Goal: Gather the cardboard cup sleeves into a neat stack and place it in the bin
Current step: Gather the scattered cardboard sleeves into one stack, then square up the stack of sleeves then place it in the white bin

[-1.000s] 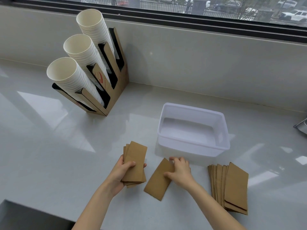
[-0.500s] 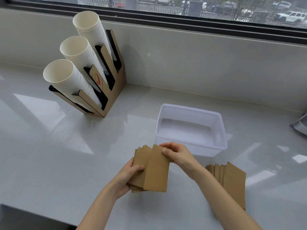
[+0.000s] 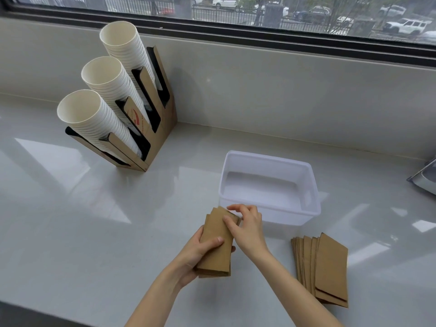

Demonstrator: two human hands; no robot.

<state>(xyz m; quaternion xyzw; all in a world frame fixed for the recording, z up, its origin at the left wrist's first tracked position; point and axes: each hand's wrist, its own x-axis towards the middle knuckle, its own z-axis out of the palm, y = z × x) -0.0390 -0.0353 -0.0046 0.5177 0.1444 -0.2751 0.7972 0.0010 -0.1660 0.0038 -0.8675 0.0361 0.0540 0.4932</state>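
A small stack of brown cardboard cup sleeves (image 3: 215,253) is held above the counter, just in front of the white plastic bin (image 3: 306,210). My left hand (image 3: 200,252) grips the stack from its left side, thumb across the top sleeve. My right hand (image 3: 246,226) pinches the far end of the stack, fingers on its top edge. A second, fanned pile of sleeves (image 3: 323,270) lies flat on the counter to the right, untouched. Nothing lies inside the bin.
A cardboard holder (image 3: 155,138) with three slanted columns of white paper cups (image 3: 94,119) stands at the back left. A grey object (image 3: 424,178) pokes in at the right edge. The counter's front edge (image 3: 35,310) runs along the bottom left.
My right hand picked up the single sleeve from the counter and laid it onto the stack in my left hand. Both hands now hold the stack, which looks more squared up.
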